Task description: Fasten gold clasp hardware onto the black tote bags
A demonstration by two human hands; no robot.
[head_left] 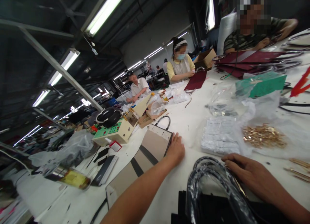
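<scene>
My left hand (pixel 176 149) lies at the far edge of a flat beige bag panel (pixel 155 141) with dark bands, fingers stretched out over the white table. A dark handle loop (pixel 165 119) sticks out beyond that panel. On the right, my right hand (pixel 247 172) is beside dark bag handles (pixel 210 170) wrapped in clear plastic, its fingertips close together at the outer handle. A thin gold strip (pixel 240 187) shows below this hand; what the fingers hold, if anything, is hidden. Below the handles lies a black bag (pixel 208 208), partly cut off by the frame.
Beyond my right hand are a white packet stack (pixel 219 136), gold metal fittings (pixel 263 135) on plastic and a green box (pixel 263 85). A cream machine (pixel 116 132), a red-labelled bottle (pixel 114 144) and a yellow-liquid container (pixel 74 178) stand left. Several people work across the table.
</scene>
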